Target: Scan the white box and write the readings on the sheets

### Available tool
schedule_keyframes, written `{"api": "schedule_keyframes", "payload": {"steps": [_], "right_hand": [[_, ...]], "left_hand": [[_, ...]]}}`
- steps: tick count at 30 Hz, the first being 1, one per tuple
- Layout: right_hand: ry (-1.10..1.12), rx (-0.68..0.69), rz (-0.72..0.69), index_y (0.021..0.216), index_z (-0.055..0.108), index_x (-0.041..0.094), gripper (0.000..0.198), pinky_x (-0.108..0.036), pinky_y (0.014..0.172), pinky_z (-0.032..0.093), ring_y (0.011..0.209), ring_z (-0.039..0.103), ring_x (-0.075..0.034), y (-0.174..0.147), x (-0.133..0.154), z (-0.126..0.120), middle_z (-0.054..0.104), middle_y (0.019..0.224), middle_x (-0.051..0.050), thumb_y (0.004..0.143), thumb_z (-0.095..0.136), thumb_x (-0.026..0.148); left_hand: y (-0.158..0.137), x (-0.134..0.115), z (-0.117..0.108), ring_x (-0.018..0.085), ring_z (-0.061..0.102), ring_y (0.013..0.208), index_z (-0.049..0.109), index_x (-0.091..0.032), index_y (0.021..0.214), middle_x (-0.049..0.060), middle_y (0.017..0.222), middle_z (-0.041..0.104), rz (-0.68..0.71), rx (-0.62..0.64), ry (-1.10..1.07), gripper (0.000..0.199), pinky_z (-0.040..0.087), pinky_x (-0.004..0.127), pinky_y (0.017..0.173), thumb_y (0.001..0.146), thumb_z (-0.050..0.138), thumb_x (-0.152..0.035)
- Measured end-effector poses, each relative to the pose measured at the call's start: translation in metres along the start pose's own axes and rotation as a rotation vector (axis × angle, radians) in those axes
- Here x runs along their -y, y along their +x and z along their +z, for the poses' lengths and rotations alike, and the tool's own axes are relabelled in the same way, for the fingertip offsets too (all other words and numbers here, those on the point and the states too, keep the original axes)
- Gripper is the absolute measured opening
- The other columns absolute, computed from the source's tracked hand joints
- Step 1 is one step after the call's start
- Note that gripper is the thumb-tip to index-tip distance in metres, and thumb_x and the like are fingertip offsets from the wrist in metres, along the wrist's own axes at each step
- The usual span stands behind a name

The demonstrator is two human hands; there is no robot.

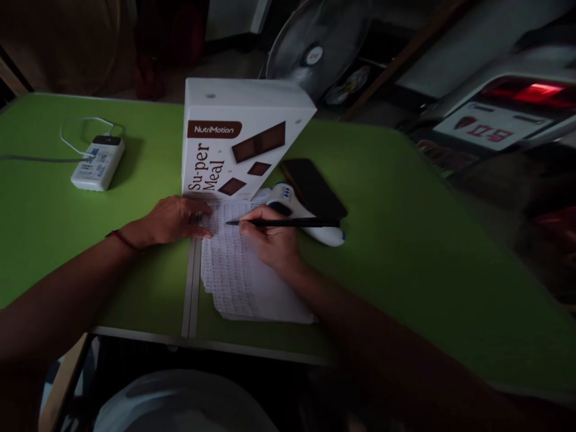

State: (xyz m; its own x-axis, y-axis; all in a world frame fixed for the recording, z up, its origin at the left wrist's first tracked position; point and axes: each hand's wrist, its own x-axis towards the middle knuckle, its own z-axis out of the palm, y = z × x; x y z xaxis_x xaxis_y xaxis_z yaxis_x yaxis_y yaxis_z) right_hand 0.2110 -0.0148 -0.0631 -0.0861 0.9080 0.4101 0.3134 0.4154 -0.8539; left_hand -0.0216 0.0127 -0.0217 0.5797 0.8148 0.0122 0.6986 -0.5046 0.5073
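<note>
With the paper stack as the dial and twelve pointing away from the person, thin white sheets lie flat on the smooth green tabletop, their edges slightly out of line, the top one ruled with dense rows of small marks on its left part; the right hand pinches a slim, straight black pen between thumb and fingers, its narrow tip aimed at nine, though whether it touches the sheet I cannot tell; the left hand, at ten, rests with thumb and forefinger spread apart on the paper's edge, a thin cord bracelet around the wrist.

At twelve stands an upright white cardboard box, flat-faced and printed with brown slanted blocks; at one lie a rounded, glossy white plastic device and a dark, flat phone; farther off at ten sits a boxy white power block with cables.
</note>
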Motion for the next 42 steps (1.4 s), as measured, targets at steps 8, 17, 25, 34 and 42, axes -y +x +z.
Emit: {"api": "schedule_keyframes", "payload": {"steps": [8,17,25,34,42], "right_hand": [[-0.016,0.012,0.003,0.067,0.056,0.027,0.01,-0.032,0.054,0.044,0.055,0.05,-0.015,-0.001,-0.002,-0.001,0.054,0.059,0.002,0.076,0.059,0.024],[-0.004,-0.015,-0.05,0.067,0.057,0.027,0.01,-0.031,0.053,0.043,0.055,0.052,-0.016,0.001,0.002,0.0,0.057,0.059,0.002,0.075,0.06,0.021],[0.006,-0.01,-0.058,0.063,0.056,0.026,0.011,-0.03,0.051,0.041,0.052,0.049,-0.015,0.001,0.0,-0.002,0.053,0.055,0.003,0.073,0.059,0.024],[0.05,-0.013,-0.08,0.068,0.058,0.026,0.009,-0.027,0.049,0.04,0.052,0.047,-0.014,0.001,-0.001,-0.003,0.055,0.058,0.003,0.074,0.06,0.02],[0.017,0.001,-0.015,0.067,0.057,0.025,0.009,-0.028,0.051,0.042,0.053,0.046,-0.013,0.0,-0.002,0.0,0.056,0.058,0.003,0.076,0.06,0.025]], "left_hand": [[0.001,-0.002,0.0,0.015,0.056,0.065,0.075,-0.015,0.123,-0.001,0.069,0.064,-0.025,0.009,-0.015,0.049,0.04,0.027,0.062,0.082,0.084,-0.04],[0.0,-0.004,-0.003,0.015,0.057,0.063,0.074,-0.012,0.126,-0.001,0.067,0.063,-0.056,0.033,-0.019,0.052,0.041,0.028,0.062,0.082,0.085,-0.037],[0.001,0.001,0.0,0.014,0.057,0.064,0.076,-0.014,0.122,0.0,0.073,0.067,0.004,-0.009,-0.001,0.051,0.039,0.027,0.062,0.08,0.084,-0.041],[0.001,0.005,0.002,0.012,0.052,0.06,0.076,-0.015,0.12,-0.003,0.065,0.061,0.029,-0.031,-0.027,0.048,0.037,0.026,0.058,0.08,0.084,-0.042],[0.001,0.006,0.003,0.012,0.055,0.063,0.075,-0.015,0.121,-0.003,0.068,0.063,0.037,-0.021,-0.038,0.049,0.037,0.025,0.06,0.081,0.083,-0.042]]}}
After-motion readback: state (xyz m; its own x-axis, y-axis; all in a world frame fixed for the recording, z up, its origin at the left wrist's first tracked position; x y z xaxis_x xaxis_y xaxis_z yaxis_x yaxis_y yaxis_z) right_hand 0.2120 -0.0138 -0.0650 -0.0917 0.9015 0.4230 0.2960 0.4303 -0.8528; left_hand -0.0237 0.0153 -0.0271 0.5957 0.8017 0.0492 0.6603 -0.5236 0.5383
